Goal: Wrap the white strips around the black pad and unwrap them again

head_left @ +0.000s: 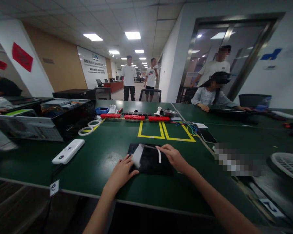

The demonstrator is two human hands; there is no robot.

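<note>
A flat black panel (150, 164) lies on the green table in front of me. Over it a thin see-through film (137, 155) is partly lifted, with a pale glare on its left part. My left hand (123, 170) lies on the panel's left edge with fingers spread, holding nothing. At the panel's right side, my right hand (173, 156) pinches the film's edge between thumb and fingers. A narrow white strip (159, 155) hangs down from that pinch. Whether the whole film is loose from the panel I cannot tell.
To the left are a white power bank-like box (68, 152), white rings (86, 130) and an opened computer case (63, 118). Red blocks (134, 117) line the back, behind yellow tape frames (151, 136). A phone (207, 135) and wires (192, 129) lie right. People are nearby.
</note>
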